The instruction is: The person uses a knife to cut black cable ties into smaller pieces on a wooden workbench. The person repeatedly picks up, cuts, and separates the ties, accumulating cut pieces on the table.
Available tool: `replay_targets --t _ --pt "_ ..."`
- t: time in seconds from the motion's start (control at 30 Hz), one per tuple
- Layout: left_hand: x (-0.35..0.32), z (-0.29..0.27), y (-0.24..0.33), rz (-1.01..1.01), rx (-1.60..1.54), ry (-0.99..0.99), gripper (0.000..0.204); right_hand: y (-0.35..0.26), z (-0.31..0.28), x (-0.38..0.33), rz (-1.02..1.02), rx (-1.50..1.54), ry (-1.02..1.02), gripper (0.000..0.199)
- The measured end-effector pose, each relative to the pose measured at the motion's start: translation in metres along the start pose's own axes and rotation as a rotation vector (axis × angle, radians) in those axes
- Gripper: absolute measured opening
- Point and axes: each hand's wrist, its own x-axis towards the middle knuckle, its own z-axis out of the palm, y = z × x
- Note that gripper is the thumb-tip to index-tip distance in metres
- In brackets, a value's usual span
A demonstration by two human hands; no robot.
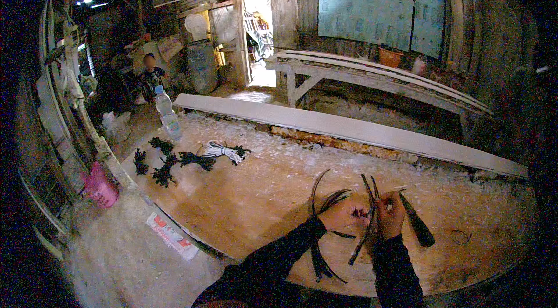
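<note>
Both my hands are over the near right part of a wooden table (250,197). My left hand (343,216) is closed with its fingertips pinched together, on dark cord strands (332,198) that seem to pass through or under it. Right beside it, my right hand (390,216) is closed around a dark strand (361,245) that runs upright between the two hands. More dark strands (318,261) hang or lie below my left wrist. A thick dark bundle of strands (419,225) lies just right of my right hand. Exact finger contact is too small to make out.
Several black cord bundles (196,160) and a white cord bundle (222,151) lie on the table's left side. A clear plastic bottle (167,115) stands at its far left corner. A long pale board (349,130) borders the far edge. A person (150,75) sits beyond.
</note>
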Motion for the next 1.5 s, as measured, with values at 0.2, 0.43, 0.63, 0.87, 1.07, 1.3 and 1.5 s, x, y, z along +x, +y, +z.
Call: replay_targets --t 0.2,0.43,0.63,0.87,1.07,1.3,1.5 --pt "-0.001 -0.006 0.017 -0.117 -0.064 0.000 0.027 0.001 -0.003 -0.001 -0.035 -0.115 -0.035 0.014" --pt "-0.002 -0.009 0.019 -0.116 -0.034 0.214 0.025 -0.001 0.002 0.000 -0.067 -0.076 -0.039 0.017" --pt "-0.001 -0.018 0.010 -0.199 0.036 0.402 0.017 0.009 0.004 -0.002 -0.043 -0.056 -0.051 0.015" --pt "-0.004 -0.022 -0.006 -0.213 0.141 0.602 0.014 0.020 0.010 -0.010 0.052 0.078 -0.114 0.010" --pt "-0.007 -0.029 0.000 -0.273 0.234 0.633 0.012 0.005 0.012 -0.013 0.136 0.273 -0.275 0.010" --pt "-0.008 -0.033 0.005 -0.294 0.316 0.638 0.010 -0.025 0.009 -0.019 0.269 0.312 -0.514 0.009" --pt "-0.008 -0.033 0.007 -0.246 0.316 0.585 0.009 -0.026 0.006 -0.015 0.117 0.312 -0.604 0.004"
